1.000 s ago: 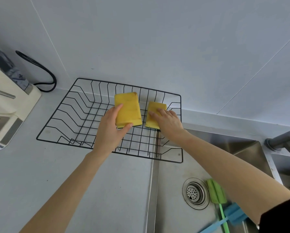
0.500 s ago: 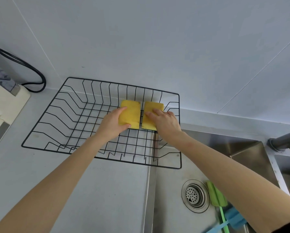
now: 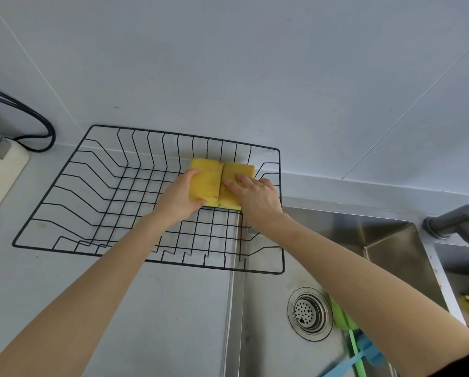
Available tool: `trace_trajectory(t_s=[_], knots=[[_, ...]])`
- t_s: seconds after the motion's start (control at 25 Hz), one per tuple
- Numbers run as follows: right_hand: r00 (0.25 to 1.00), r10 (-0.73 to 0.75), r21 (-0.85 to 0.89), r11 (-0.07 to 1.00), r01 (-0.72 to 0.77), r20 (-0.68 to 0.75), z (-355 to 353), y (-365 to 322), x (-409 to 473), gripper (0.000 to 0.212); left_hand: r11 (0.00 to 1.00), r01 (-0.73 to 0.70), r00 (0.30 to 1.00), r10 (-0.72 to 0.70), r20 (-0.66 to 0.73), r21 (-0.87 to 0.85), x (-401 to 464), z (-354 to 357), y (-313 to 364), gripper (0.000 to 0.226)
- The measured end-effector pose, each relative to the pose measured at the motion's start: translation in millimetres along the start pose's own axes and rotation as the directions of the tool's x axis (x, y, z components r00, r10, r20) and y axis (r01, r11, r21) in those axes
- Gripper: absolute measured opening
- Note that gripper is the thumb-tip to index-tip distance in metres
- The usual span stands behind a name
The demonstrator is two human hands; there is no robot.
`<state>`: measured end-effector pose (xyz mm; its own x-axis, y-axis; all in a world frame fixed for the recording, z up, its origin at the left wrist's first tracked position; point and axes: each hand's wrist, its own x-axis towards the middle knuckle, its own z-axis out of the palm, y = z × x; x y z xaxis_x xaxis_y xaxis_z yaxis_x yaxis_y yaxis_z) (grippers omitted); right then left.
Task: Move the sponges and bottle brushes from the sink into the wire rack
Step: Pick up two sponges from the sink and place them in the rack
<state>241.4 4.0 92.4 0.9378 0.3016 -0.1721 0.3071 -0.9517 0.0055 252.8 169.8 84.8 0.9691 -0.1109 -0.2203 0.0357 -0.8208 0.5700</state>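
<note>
Steel sink (image 3: 385, 240), black wire rack (image 3: 64, 202), 2 spongy yellow blocks (image 3: 204, 180) w/ hands

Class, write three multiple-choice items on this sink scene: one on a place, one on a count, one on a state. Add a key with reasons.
1. Where do the two yellow sponges lie?
A. sink basin
B. wire rack
C. counter

2. How many bottle brushes lie by the drain?
A. none
B. two
C. four

3. How do the sponges sit?
A. side by side
B. stacked
C. far apart

Key:
1 B: left sponge and right sponge rest in the wire rack.
2 B: green brush, blue brush.
3 A: their long edges meet, under left hand and right hand.
</note>
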Motion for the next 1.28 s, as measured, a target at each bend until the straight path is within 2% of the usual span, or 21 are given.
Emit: trace_trajectory(t_s=[0.16,0.32,0.48,0.96,1.28], knots=[[0.999,0.018,0.067,0.998,-0.022,0.047,-10.1,-0.9,-5.6,0.067,0.994,-0.009,0.995,-0.002,0.104,0.105,-3.2,-7.7,8.9,0.083],[0.999,0.053,0.156,0.986,-0.052,0.001,-19.7,3.9,-26.1,0.061,0.986,-0.034,0.993,0.015,0.115,0.162,-11.6,-17.7,22.5,0.076],[0.996,0.083,0.219,0.973,-0.075,-0.027,-38.7,7.7,-51.8,0.058,0.980,-0.077,0.995,0.063,0.082,0.183,-32.8,-29.1,47.8,0.066],[0.975,0.162,0.227,0.966,-0.124,-0.155,-90.3,35.3,-145.7,0.059,0.901,-0.245,0.965,0.264,-0.005,0.358,-113.5,-56.9,119.8,0.067],[0.954,0.229,0.246,0.953,-0.179,-0.193,-90.3,68.8,-217.1,0.060,0.847,-0.305,0.942,0.336,0.005,0.435,-170.3,-34.5,170.6,0.064]])
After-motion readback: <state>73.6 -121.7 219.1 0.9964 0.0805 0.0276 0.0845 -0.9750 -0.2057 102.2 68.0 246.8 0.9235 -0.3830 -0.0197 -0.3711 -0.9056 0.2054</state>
